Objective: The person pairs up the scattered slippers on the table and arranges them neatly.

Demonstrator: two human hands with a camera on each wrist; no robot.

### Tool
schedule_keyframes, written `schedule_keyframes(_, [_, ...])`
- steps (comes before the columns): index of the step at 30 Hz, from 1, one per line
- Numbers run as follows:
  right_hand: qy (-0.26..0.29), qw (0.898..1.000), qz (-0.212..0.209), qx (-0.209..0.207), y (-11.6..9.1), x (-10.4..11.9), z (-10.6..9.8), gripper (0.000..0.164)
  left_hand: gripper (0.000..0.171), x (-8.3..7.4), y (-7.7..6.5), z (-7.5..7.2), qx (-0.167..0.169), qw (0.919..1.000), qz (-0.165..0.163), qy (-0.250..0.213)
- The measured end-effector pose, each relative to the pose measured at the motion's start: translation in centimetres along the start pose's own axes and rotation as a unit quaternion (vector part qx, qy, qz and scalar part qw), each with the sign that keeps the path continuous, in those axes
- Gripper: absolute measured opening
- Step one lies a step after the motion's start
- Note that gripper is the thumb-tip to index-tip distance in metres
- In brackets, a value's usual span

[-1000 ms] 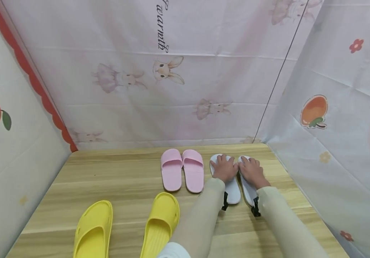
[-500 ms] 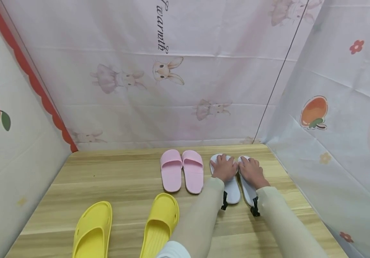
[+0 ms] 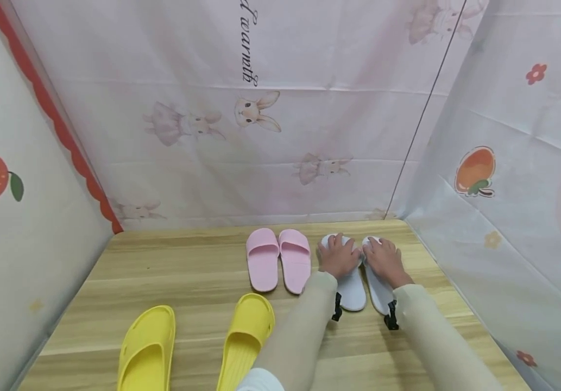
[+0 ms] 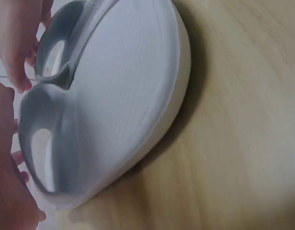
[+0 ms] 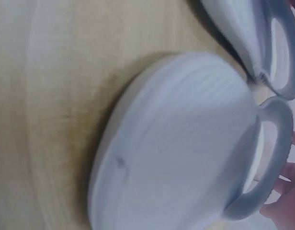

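Wood-grained desk (image 3: pixel 197 282) spreads out below my head camera. Closest to me, the left yellow slipper (image 3: pixel 150 336) and right yellow slipper (image 3: pixel 252 320) lie well apart, the second partly covered by the left sleeve (image 3: pixel 300 331). Farther on, I have the left white slipper (image 3: pixel 352 296) and right white slipper (image 3: pixel 376 287), toes away, long axes running toward the back, both leaning slightly left; their straps seem to meet. Left hand (image 3: pixel 340 258) and right hand (image 3: pixel 384 259) each sit directly over their own slipper's toe end, fingers spread and bent round the strap; how firmly, I can't tell. The pink slippers (image 3: pixel 263 267) stand side by side just left of the left hand, which I judge limits room that way. Beyond rises the rabbit-print back wall (image 3: pixel 197 190).
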State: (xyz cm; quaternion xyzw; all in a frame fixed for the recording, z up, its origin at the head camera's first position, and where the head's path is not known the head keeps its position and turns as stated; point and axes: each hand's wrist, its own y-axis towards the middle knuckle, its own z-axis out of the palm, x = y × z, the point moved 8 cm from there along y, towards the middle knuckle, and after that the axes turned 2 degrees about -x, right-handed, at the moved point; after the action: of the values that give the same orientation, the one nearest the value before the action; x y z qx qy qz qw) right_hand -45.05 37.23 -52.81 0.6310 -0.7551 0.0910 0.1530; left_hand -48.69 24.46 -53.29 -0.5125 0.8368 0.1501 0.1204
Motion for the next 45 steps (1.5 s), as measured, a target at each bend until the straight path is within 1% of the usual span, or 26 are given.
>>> schedule_keyframes(5, [0.001, 1.0, -0.017, -0.019, -0.9, 1.4, -0.8, 0.06, 0.051, 0.4, -0.8, -1.2, -0.014, 0.9999, 0.008, 0.001])
schedule_keyframes(8, [-0.004, 0.999, -0.029, -0.034, -1.4, 2.3, -1.1, 0.058, 0.054, 0.7, -1.4, -1.9, -0.024, 0.9996, 0.012, 0.012])
schedule_keyframes(11, [-0.009, 0.998, -0.04, -0.045, -1.9, 3.3, -1.3, 0.057, 0.059, 1.1, -2.1, -2.9, -0.018, 0.9996, 0.007, 0.021])
schedule_keyframes(15, [-0.002, 0.997, -0.052, -0.051, -2.7, 4.8, -1.7, 0.057, 0.066, 1.8, -2.9, -4.0, -0.005, 0.9997, -0.002, 0.025])
schedule_keyframes(19, [0.0, 0.996, -0.067, -0.063, -3.6, 6.2, -2.0, 0.058, 0.07, 2.6, -3.8, -5.3, -0.002, 0.9994, 0.006, 0.033])
schedule_keyframes(22, [-0.002, 0.994, -0.079, -0.074, -4.2, 7.3, -2.2, 0.062, 0.074, 3.2, -4.8, -6.5, -0.011, 0.9988, 0.015, 0.045])
schedule_keyframes(27, [0.007, 0.991, -0.099, -0.092, -5.5, 9.4, -2.3, 0.069, 0.076, 4.4, -7.1, -9.5, -0.031, 0.9977, 0.027, 0.055])
schedule_keyframes(30, [0.01, 0.99, -0.103, -0.092, -6.2, 10.7, -2.4, 0.072, 0.073, 4.9, -8.9, -11.6, -0.046, 0.9968, 0.032, 0.056])
schedule_keyframes(33, [0.012, 0.99, -0.104, -0.089, -7.2, 12.0, -2.5, 0.072, 0.07, 5.3, -10.5, -13.3, -0.057, 0.9966, 0.034, 0.049])
schedule_keyframes(39, [0.027, 0.988, -0.117, -0.101, -9.1, 14.9, -2.7, 0.064, 0.066, 6.4, -13.5, -15.4, -0.084, 0.9947, 0.035, 0.047])
schedule_keyframes(43, [0.037, 0.984, -0.133, -0.114, -10.5, 16.8, -2.7, 0.059, 0.072, 7.6, -15.8, -16.3, -0.092, 0.9943, 0.026, 0.047])
schedule_keyframes(45, [0.042, 0.983, -0.142, -0.113, -11.2, 17.7, -2.6, 0.058, 0.074, 8.3, -16.9, -16.8, -0.093, 0.9944, 0.021, 0.046])
